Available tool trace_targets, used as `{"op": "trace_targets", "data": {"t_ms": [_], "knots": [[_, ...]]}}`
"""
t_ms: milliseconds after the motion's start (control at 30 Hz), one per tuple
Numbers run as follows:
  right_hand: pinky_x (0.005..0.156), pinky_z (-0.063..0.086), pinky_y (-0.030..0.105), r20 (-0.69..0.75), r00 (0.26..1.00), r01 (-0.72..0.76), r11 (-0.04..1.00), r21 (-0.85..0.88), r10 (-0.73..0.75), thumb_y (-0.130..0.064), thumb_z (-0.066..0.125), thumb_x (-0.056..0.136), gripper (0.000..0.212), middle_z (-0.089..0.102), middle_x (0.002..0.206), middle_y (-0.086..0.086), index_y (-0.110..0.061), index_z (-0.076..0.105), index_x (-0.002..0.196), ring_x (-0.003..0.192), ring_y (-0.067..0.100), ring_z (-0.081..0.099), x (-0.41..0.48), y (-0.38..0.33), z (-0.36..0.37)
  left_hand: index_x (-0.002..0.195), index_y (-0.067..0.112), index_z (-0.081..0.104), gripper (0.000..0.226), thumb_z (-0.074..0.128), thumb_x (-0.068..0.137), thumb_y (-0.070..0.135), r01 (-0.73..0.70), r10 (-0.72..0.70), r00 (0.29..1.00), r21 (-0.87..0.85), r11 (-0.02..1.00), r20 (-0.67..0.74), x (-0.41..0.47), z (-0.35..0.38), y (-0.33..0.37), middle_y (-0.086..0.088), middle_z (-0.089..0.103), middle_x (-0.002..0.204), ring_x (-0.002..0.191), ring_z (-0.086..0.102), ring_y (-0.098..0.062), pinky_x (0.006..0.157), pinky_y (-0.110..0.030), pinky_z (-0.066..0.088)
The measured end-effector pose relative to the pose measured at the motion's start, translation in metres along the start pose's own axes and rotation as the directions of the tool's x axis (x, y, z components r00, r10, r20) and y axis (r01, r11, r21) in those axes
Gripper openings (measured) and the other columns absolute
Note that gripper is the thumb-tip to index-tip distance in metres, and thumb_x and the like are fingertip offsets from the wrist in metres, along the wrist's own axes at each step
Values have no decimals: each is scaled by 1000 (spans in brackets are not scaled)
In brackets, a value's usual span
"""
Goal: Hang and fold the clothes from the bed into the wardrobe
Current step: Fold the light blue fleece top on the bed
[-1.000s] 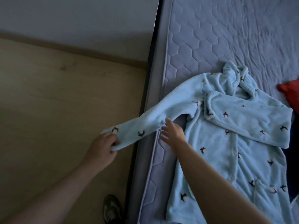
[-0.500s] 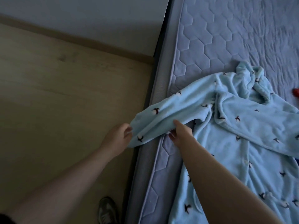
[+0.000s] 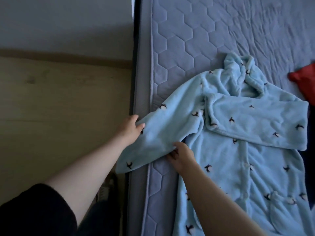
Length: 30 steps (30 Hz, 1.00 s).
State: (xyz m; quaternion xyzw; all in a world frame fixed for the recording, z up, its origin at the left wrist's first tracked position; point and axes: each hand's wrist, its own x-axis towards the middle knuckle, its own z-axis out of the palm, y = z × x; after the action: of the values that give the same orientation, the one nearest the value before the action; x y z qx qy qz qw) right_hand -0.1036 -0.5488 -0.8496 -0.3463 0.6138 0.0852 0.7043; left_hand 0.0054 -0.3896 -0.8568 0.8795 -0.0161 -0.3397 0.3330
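Note:
A light blue fleece pajama top (image 3: 238, 150) with small dark bird prints lies front-up on the bed (image 3: 196, 40), buttons down its middle. Its right sleeve is folded across the chest. Its left sleeve (image 3: 158, 138) stretches toward the mattress edge, the cuff end hanging over the side. My left hand (image 3: 130, 132) grips that sleeve's upper edge at the mattress edge. My right hand (image 3: 181, 155) pinches the sleeve's lower edge near the armpit.
A red item (image 3: 305, 82) lies at the bed's right edge. Left of the bed are a wooden floor (image 3: 59, 108) and a pale wall (image 3: 64, 23). A dark shoe (image 3: 109, 188) shows on the floor by the bed frame.
The sleeve has been brought inward from over the floor toward the mattress; my left hand moved right with it, and the cuff end now droops below. My right hand stays under the sleeve.

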Motion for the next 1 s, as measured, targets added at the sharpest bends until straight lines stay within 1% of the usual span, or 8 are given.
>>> {"op": "trace_targets", "data": {"t_ms": [100,167,367,467,567,767,900,1000], "knots": [[80,55,41,42,999,-4,985,173,-3,-23,61,92,32,66,114,12,-8,59,121,102,28,64,10,-15,6,89,13,57,21,61,91,34,19,-20,994,11,1000,106,17,2,-6,-3,57,85,86,60,-28,61,-28,39],[90,52,47,-3,999,37,971,237,-37,-25,62,93,38,64,120,12,-9,56,127,103,30,63,16,-22,11,68,16,51,31,67,86,35,30,-30,971,4,1000,238,21,-1,-9,2,51,66,63,54,-18,51,-26,33],[97,49,51,-73,996,-19,954,299,43,-18,62,93,39,62,124,13,-8,53,130,110,34,60,13,-23,37,72,13,65,15,65,87,13,-8,65,970,-238,971,235,21,-68,0,5,66,68,57,60,-3,49,-8,41],[80,54,45,-87,996,-7,963,268,31,-14,62,93,38,63,120,10,-8,53,129,100,30,62,7,-24,55,80,8,69,8,68,85,14,-52,132,944,-259,965,302,31,-103,10,-5,70,79,71,62,-11,67,-20,46],[82,53,47,-138,990,0,970,243,35,-11,64,92,35,62,119,12,-7,53,125,95,31,62,10,-30,70,64,14,58,25,79,75,20,-124,180,929,-186,975,323,45,-120,19,2,57,64,61,51,-9,59,-23,38],[60,53,34,-235,972,-24,998,-51,12,-19,64,92,22,64,87,13,-4,57,105,71,24,62,14,-32,78,86,24,47,22,65,85,37,-317,322,947,182,931,5,72,-141,8,6,50,67,61,46,-16,56,-30,33],[72,54,38,-366,908,42,915,-400,-202,-27,64,88,28,65,83,14,0,61,96,73,27,62,-1,-35,82,85,26,58,22,70,79,43,-331,298,943,475,815,146,79,-156,15,10,54,74,73,52,-17,62,-28,33],[71,42,29,-359,836,141,795,-590,-415,-26,62,87,34,61,101,10,-4,53,111,86,25,59,-19,-40,91,63,21,52,31,68,84,38,-322,260,939,309,895,225,83,-165,22,7,46,59,56,42,-11,52,-27,28]]}}
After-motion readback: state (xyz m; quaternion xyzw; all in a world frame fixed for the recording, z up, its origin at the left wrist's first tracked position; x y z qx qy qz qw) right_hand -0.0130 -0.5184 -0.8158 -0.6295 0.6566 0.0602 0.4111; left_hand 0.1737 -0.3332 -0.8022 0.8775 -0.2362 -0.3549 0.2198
